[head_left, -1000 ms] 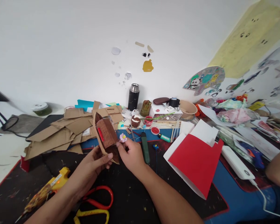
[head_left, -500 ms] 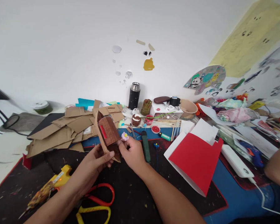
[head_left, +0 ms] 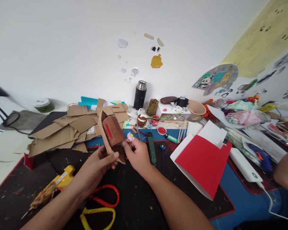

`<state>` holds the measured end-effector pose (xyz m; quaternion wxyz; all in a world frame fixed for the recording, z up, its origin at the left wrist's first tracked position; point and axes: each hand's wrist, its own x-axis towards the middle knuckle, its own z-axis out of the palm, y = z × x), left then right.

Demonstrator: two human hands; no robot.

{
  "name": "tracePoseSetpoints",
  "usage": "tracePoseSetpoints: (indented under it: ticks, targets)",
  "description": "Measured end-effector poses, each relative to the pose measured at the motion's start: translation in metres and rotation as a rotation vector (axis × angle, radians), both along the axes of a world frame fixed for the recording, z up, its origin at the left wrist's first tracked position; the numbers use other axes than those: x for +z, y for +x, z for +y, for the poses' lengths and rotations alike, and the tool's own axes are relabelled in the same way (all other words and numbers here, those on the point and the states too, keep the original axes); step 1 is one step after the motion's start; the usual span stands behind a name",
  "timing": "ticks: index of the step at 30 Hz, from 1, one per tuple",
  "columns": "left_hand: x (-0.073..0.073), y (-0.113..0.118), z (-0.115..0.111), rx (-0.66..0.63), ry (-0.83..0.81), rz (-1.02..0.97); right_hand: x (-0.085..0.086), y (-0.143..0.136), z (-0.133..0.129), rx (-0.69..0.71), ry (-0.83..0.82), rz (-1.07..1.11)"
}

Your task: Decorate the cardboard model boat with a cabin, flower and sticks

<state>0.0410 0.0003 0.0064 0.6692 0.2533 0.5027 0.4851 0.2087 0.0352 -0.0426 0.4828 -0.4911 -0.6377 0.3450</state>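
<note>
My left hand (head_left: 102,163) grips a small brown model boat (head_left: 114,131) by its lower end, thumb over the near side. The boat is tilted, with a curved brown cabin roof and a small red strip (head_left: 108,131) on it. Beside the cabin's right edge, my right hand (head_left: 139,157) is closed in a pinch, and a pale purple flower with a yellow centre (head_left: 130,137) stands out from its fingers. The thumb tip is at the cabin's edge; whether it touches cannot be made out. The flower's stem is mostly hidden by the fingers.
A yellow glue gun (head_left: 64,176) and red-and-yellow-handled scissors (head_left: 110,204) lie near my left forearm. Cardboard pieces (head_left: 62,131) are piled at left. A green cutter (head_left: 151,148) and red folded card (head_left: 201,163) lie right. Another person's arm (head_left: 286,172) shows at far right.
The view has shifted slightly. Both hands keep the same hold, with the boat and the flower in nearly the same position relative to each other.
</note>
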Motion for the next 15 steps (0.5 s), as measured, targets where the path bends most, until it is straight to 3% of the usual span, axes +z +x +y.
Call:
tracePoseSetpoints:
  ticks: [15]
  targets:
    - [0.0024,-0.0024,0.002,0.014,-0.002,0.007,-0.0023,0.0004,-0.0011,0.028,-0.005,-0.007]
